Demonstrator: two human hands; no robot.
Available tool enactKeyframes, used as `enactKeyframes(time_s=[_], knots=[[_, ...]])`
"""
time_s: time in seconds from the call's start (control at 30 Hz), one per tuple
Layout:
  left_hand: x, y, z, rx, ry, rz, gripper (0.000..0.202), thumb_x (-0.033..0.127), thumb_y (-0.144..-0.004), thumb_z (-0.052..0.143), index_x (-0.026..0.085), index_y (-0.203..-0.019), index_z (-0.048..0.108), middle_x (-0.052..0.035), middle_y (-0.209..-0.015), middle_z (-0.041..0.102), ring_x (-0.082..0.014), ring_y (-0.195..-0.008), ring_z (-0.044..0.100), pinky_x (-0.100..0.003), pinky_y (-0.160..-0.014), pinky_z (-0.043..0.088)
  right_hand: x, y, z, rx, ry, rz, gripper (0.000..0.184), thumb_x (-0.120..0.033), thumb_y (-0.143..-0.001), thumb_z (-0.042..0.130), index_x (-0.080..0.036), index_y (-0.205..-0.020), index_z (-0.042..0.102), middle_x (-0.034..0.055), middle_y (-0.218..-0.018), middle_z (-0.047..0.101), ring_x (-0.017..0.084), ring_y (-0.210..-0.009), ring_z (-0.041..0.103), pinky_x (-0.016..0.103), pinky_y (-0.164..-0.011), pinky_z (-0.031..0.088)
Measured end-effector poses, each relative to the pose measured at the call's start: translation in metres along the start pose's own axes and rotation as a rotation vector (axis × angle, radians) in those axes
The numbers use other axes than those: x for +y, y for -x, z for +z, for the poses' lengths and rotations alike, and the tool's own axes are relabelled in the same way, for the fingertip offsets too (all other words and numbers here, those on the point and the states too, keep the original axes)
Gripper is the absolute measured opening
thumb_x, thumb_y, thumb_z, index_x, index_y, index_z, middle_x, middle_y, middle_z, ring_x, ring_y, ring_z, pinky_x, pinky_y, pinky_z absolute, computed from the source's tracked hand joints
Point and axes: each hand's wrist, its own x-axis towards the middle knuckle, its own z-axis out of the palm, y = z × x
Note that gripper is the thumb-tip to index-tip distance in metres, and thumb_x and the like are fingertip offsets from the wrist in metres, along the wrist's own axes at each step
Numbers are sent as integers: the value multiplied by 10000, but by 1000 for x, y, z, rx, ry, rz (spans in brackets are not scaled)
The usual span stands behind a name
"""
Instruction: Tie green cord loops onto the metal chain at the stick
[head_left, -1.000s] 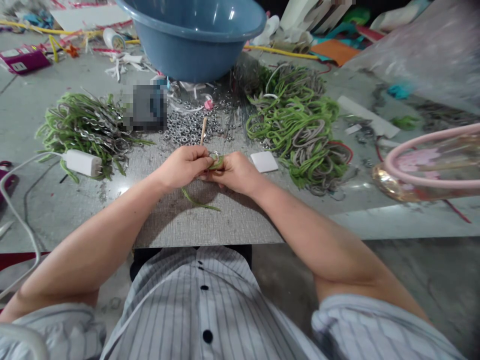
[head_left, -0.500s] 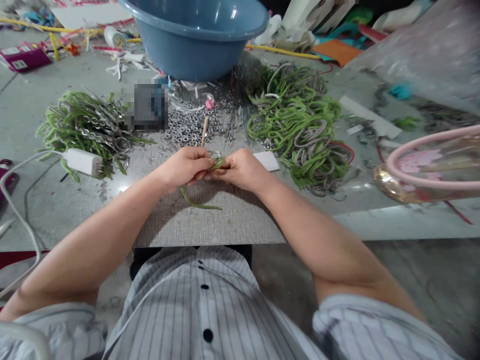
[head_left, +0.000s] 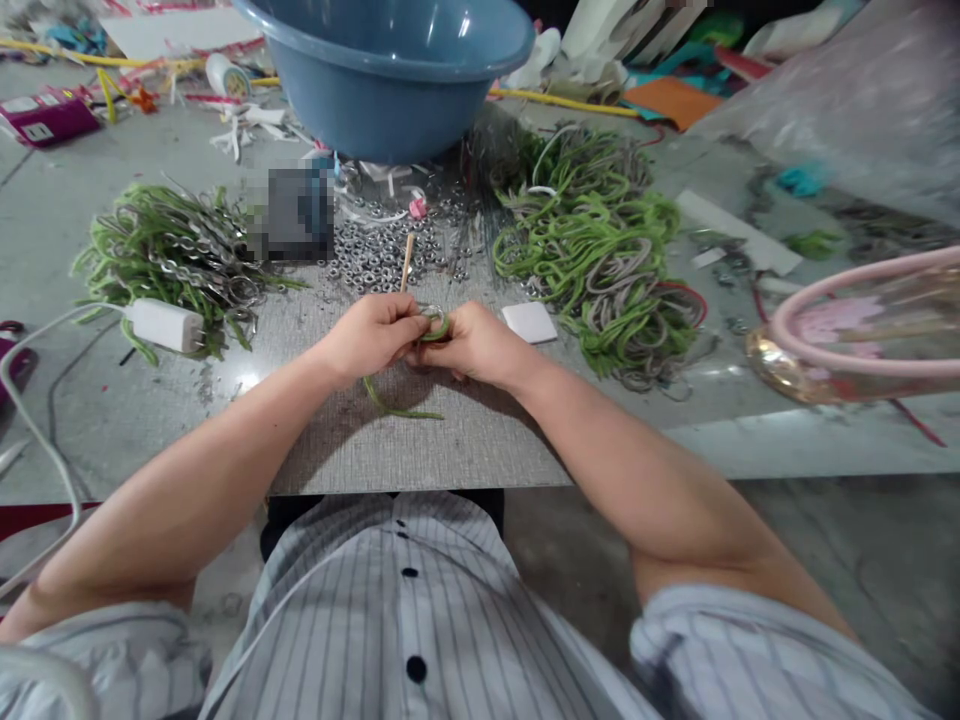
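Both hands meet above the table's front middle on a green cord (head_left: 405, 411), whose loose end trails on the tabletop. My left hand (head_left: 375, 335) is closed, thumb and fingers pinching the cord. A thin wooden stick (head_left: 406, 262) rises just behind its fingers; whether that hand grips it I cannot tell. My right hand (head_left: 476, 345) is closed on the same cord, which bends in a small loop between the fingertips. Part of the cord is hidden by the fingers. Past the hands lies a spread of small metal rings (head_left: 382, 255).
Green and grey cord bundles lie right (head_left: 607, 250) and left, the left one (head_left: 165, 245) with metal chains. A blue basin (head_left: 397, 100) stands behind. A white charger (head_left: 166, 325), a white square piece (head_left: 529, 322) and a pink-handled clear bag (head_left: 862, 330) lie nearby.
My right hand has shifted slightly left and its fingers have turned, showing the cord's loop more clearly. The white square piece is more exposed. My left hand has barely moved.
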Motion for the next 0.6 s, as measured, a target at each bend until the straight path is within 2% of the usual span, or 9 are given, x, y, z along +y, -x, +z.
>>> enactKeyframes(time_s=[0.2, 0.33, 0.5, 0.6], knots=[[-4, 0, 3, 33, 77, 50, 329, 70, -893, 481, 163, -582, 423, 85, -404, 413, -13, -327, 334, -156, -375, 240, -2, -3, 1, -12, -115, 30, 269, -366, -669, 724, -154, -578, 586, -52, -449, 500, 59, -369, 440, 203, -390, 322], [-8, -2, 4, 55, 124, 72, 332, 84, -894, 486, 169, -578, 425, 82, -401, 416, -18, -306, 331, -162, -348, 225, 2, -6, 5, 43, -200, 20, 162, -267, -638, 701, -159, -583, 594, -45, -497, 549, 73, -405, 501, 204, -422, 378], [-9, -5, 5, 105, 197, 88, 316, 86, -894, 491, 173, -594, 441, 81, -392, 413, -27, -294, 333, -163, -324, 227, 5, -7, 10, 125, -129, -18, 100, -187, -679, 569, -166, -588, 604, -65, -424, 473, 63, -394, 421, 209, -426, 317], [-9, -5, 4, 139, 266, 92, 298, 96, -895, 501, 167, -608, 462, 78, -413, 426, -23, -291, 343, -158, -315, 231, 5, -8, 12, 202, -110, -72, 69, -175, -667, 552, -161, -618, 599, -63, -491, 487, 60, -476, 397, 214, -477, 298]])
